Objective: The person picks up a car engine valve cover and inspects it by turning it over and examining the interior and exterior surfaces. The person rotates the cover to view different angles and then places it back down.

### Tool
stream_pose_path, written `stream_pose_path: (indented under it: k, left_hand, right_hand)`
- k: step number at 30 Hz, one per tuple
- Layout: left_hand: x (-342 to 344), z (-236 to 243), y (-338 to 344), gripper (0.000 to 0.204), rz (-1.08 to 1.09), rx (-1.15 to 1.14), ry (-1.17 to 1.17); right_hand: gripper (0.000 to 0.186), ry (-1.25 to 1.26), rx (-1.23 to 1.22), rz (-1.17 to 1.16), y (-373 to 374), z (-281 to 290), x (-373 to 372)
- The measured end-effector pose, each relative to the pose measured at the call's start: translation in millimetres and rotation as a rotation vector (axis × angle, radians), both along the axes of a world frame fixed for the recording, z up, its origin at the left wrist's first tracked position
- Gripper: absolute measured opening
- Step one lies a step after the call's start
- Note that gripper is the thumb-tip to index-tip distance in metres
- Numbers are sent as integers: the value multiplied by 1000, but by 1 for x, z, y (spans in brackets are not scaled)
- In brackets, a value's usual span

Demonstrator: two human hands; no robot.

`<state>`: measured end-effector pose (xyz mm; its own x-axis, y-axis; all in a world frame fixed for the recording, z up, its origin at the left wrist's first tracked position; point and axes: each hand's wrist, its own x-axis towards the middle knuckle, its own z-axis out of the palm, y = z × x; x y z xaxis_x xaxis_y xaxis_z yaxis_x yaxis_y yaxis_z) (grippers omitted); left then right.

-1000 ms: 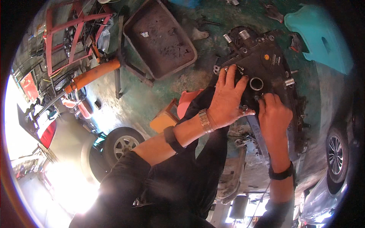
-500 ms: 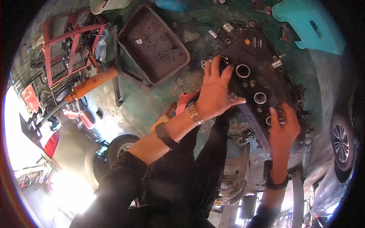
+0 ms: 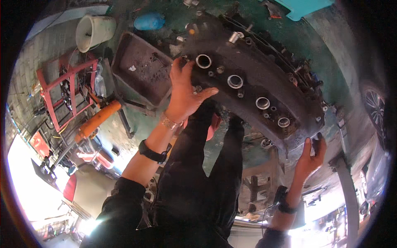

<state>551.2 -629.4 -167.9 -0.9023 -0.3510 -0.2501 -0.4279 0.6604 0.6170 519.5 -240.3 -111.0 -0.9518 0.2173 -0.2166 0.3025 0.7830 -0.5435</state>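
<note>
A long black engine cover (image 3: pixel 269 89) lies diagonally before me, with four round metal-rimmed openings in a row and small fittings along its edges. My left hand (image 3: pixel 186 89) grips the near left end, thumb on the top edge beside the first opening, fingers curled over the end. At the cover's lower right corner, my right hand (image 3: pixel 312 155) has its fingertips and thumb around the edge. Whether the cover rests on the floor or on something else is hidden.
A dirty tray (image 3: pixel 138 74) sits left of the cover, near a bucket (image 3: pixel 95 33) and blue container (image 3: pixel 149 20). A red metal frame (image 3: pixel 66 76) and orange cylinder (image 3: pixel 97 120) are farther left. A turquoise plastic piece (image 3: pixel 302 8) lies at top; a car wheel (image 3: pixel 372 105) is at right.
The view has shifted, and the cover appears turned to a flatter diagonal. My right hand left the fittings among the openings and moved down to the right corner; my left hand stayed on the left end.
</note>
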Motion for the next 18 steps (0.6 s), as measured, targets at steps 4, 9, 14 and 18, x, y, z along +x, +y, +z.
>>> stream_pose_path:
  k: [4, 9, 14, 18]
  left_hand:
    - [0, 11, -1, 80, 28, 56, 105]
    - [-2, 35, 13, 59, -14, -168, 148]
    - [-21, 39, 22, 37, -144, -224, 152]
    - [-40, 27, 32, 31, -339, -321, 79]
  right_hand:
    - [61, 34, 0, -46, 5, -7, 5]
    - [81, -143, -70, -68, -6, -24, 12]
    - [85, -81, 64, 84, -9, -45, 20]
    - [92, -82, 90, 126, -5, -50, 21]
